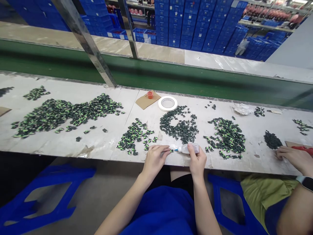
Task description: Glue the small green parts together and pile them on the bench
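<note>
Between the fingertips of my left hand is a small dark green part with a bright green spot. My right hand is closed round a clear squeeze bottle, whose blue tip points left and meets or nearly meets that part. Just beyond my hands lies a pile of plain dark parts. Left of it is a loose group of green-spotted parts, and on the right a denser pile of spotted parts.
A tape roll and a red cup on cardboard stand behind the piles. A large pile covers the left table. At the right are a person's hands. Metal posts rise behind.
</note>
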A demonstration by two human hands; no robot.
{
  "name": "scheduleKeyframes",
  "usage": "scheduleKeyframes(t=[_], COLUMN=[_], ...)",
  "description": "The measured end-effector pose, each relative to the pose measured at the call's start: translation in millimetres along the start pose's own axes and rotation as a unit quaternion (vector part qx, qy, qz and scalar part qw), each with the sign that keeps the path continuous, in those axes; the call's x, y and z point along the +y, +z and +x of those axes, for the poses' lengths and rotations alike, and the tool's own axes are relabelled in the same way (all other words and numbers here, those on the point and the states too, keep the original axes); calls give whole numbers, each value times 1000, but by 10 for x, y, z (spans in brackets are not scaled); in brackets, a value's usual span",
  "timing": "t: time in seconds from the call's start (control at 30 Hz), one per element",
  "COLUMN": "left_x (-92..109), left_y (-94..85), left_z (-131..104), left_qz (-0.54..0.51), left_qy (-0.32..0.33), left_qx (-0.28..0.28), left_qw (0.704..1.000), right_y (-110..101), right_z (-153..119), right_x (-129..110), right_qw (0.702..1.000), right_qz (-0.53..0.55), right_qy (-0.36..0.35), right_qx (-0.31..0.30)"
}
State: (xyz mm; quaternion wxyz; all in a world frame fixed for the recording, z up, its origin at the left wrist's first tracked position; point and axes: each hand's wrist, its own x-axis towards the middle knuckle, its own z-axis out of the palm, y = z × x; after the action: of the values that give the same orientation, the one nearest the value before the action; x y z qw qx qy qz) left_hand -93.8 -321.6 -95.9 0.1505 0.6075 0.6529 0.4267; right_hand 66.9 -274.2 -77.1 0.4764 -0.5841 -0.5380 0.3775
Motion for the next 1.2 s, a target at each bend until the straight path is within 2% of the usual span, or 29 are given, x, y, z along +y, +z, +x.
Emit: scheduleKeyframes(t=[0.2,0.33,0.5,0.6,0.73,0.77,0.83,0.9,0.93,0.97,1.03,1.1,1.2], left_x=[-16,-32,-74,-91,-82,-77,-66,-54,-48,-42,-27,-11,8], left_y=[9,6,-13,4,42,44,32,6,-9,-23,-47,-67,-98], left_z=[2,3,6,4,-11,-14,-16,-12,-10,-7,-5,-9,-30], left_qz=[-3,-6,-6,-2,16,18,18,9,2,-7,-25,-43,-69], left_qy=[2,7,42,74,94,97,99,91,84,75,56,39,19], left_qx=[-1,-7,-24,-17,2,4,2,-3,-6,-9,-11,-7,-1], left_qw=[1000,1000,999,997,995,995,995,996,996,997,998,998,997], right_y=[-2,-110,-317,-336,-281,-270,-254,-228,-203,-169,-81,15,113], right_z=[-10,32,232,389,475,457,369,232,158,87,-18,-56,-7], right_x=[42,99,121,163,205,198,161,113,92,79,74,95,136], right_qw=[998,982,976,979,991,992,983,954,938,930,929,934,936], right_qz=[48,156,127,97,62,45,-16,-102,-141,-170,-213,-243,-281], right_qy=[12,19,-17,-27,-7,-21,-81,-168,-209,-243,-269,-253,-211], right_qx=[25,105,178,175,120,120,165,226,237,219,140,64,13])
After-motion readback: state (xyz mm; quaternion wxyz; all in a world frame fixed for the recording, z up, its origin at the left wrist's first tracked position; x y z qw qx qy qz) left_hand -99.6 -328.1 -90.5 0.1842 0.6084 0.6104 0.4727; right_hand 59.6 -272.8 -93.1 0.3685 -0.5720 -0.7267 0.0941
